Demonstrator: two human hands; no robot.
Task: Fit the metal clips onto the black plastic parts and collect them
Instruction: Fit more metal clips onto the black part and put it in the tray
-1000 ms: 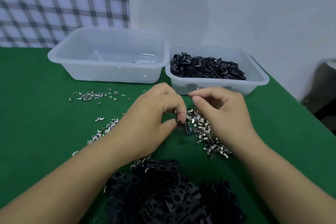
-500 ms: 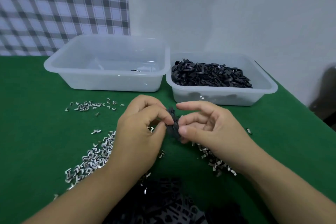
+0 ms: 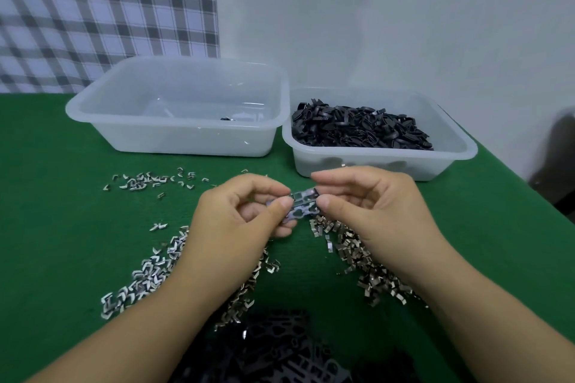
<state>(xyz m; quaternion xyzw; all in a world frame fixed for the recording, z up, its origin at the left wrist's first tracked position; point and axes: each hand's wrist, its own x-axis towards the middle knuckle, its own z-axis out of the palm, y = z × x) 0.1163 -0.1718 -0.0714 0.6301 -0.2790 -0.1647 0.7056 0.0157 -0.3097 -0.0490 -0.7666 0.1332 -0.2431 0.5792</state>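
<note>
Black plastic part (image 3: 305, 204) between left hand (image 3: 236, 227) and right hand (image 3: 373, 214), both pinching it.

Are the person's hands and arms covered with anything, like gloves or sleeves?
No. The left hand and right hand are bare: no gloves, rings or watch show. The left forearm and right forearm are uncovered to the frame edge, no sleeves in view. Thumbnails short, unpainted.

I found bare green tabletop (image 3: 43, 227) at both sides. Left tub (image 3: 174, 141) and right tub (image 3: 367, 166) walled the back; metal clips (image 3: 149, 267) littered between.
</note>
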